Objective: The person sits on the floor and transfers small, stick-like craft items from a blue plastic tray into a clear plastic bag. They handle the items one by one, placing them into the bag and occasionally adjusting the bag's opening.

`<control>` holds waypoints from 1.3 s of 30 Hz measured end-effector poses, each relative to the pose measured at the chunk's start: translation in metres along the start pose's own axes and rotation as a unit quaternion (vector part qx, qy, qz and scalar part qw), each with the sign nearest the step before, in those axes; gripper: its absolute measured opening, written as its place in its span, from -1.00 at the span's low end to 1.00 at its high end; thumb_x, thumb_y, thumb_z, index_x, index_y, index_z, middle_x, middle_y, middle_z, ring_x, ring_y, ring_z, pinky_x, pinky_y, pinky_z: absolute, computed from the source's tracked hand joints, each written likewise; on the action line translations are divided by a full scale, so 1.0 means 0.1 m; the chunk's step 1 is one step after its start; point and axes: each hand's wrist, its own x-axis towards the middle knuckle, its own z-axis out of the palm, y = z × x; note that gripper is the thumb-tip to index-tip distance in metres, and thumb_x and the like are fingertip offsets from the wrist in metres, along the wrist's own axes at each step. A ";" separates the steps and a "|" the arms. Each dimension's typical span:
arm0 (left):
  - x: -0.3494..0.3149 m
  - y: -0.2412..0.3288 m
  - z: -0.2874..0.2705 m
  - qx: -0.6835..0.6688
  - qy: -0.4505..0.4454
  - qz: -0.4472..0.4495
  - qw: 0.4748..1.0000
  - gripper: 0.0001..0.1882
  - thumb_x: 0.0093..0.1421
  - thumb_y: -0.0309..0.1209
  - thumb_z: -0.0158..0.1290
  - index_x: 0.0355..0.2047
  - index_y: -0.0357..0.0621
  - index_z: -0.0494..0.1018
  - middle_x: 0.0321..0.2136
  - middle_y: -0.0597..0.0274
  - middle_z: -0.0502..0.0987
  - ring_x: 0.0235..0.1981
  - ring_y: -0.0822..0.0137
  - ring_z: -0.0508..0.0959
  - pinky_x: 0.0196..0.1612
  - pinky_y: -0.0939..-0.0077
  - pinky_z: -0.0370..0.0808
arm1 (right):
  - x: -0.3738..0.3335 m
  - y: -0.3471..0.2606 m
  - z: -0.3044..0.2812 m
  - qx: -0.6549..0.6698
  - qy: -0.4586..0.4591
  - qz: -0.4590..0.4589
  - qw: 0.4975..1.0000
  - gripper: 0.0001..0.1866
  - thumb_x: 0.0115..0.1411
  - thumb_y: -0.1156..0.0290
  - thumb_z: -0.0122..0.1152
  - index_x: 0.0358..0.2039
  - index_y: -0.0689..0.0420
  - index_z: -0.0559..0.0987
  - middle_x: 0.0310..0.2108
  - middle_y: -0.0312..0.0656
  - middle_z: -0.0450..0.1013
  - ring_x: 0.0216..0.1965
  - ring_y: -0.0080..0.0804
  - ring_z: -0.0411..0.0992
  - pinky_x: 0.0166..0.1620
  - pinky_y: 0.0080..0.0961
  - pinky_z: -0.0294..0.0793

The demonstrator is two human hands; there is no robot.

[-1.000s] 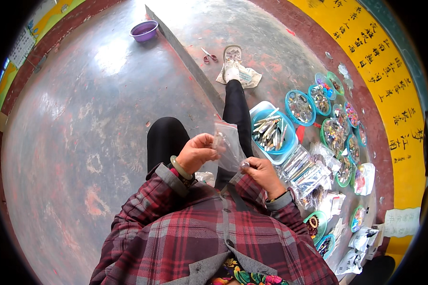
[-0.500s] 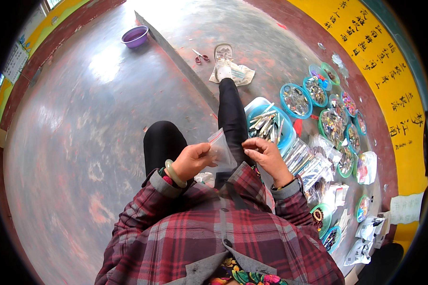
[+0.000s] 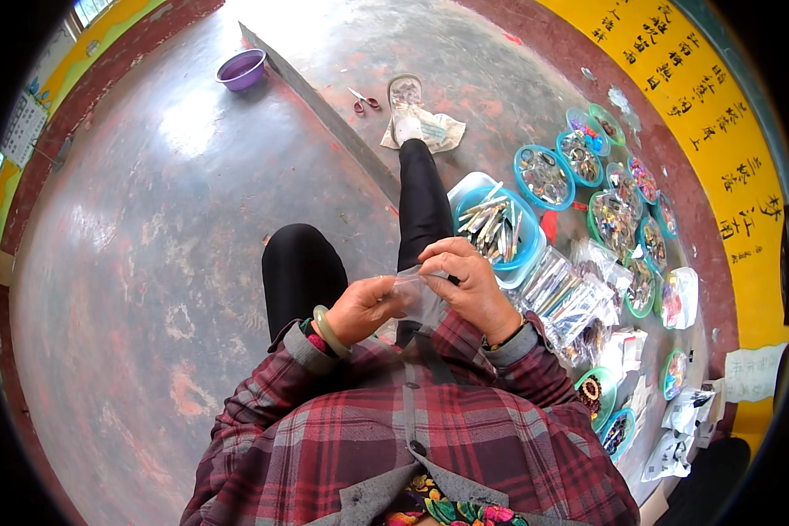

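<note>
Just left of the blue tub point(image 3: 500, 230) of long pieces, above your lap, both hands pinch a small clear plastic bag point(image 3: 418, 296). Keep your left hand point(image 3: 364, 309) clamped on its edge and work your right hand point(image 3: 467, 282) fingertips along the mouth, bag taut.

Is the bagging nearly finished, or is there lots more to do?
Some looks done: filled clear packets lie piled at the person's right. In hand: the left hand and right hand grip one small clear bag. Plenty looks left: the blue tub and the round bowls are full of loose pieces.
</note>
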 end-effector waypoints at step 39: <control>0.17 -0.41 -0.21 -0.117 0.115 -0.035 0.986 -0.71 0.24 -0.59 -0.02 -0.01 -0.31 0.45 -0.21 0.23 0.55 -0.22 0.48 0.52 -0.15 0.56 0.53 | 0.09 0.68 -0.10 -0.039 0.131 0.127 0.983 -0.84 0.11 0.45 0.19 -0.29 0.19 0.57 -0.34 -0.07 0.52 -0.30 -0.18 0.51 -0.23 -0.41 0.47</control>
